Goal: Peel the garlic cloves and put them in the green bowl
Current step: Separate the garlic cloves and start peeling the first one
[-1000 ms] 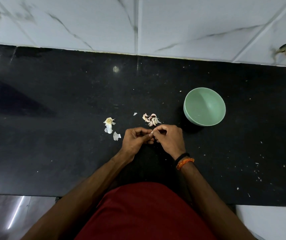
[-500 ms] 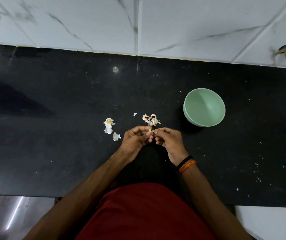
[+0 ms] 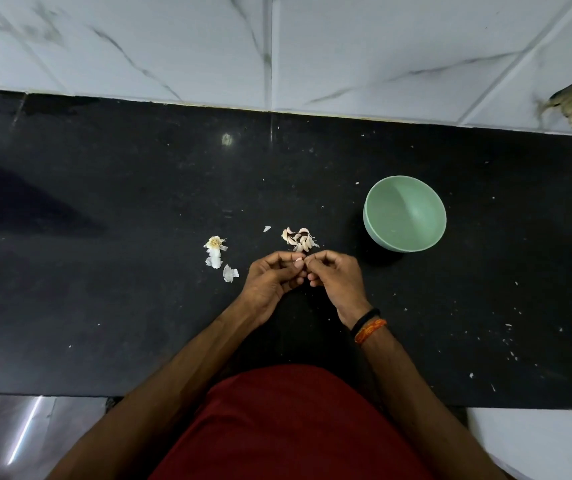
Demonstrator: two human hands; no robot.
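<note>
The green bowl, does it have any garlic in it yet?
No, the green bowl shows only its bare inside, while the garlic cloves lie in a pile on the counter.

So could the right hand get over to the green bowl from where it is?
Probably yes. The right hand is busy pinching a garlic clove, but only bare black counter lies between it and the green bowl.

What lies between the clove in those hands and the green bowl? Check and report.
Nothing visible does. The clove is pinched between the left hand and right hand; the green bowl stands farther back to the right, with only bare black counter between. The pile of cloves lies straight behind the hands, off that path.
</note>
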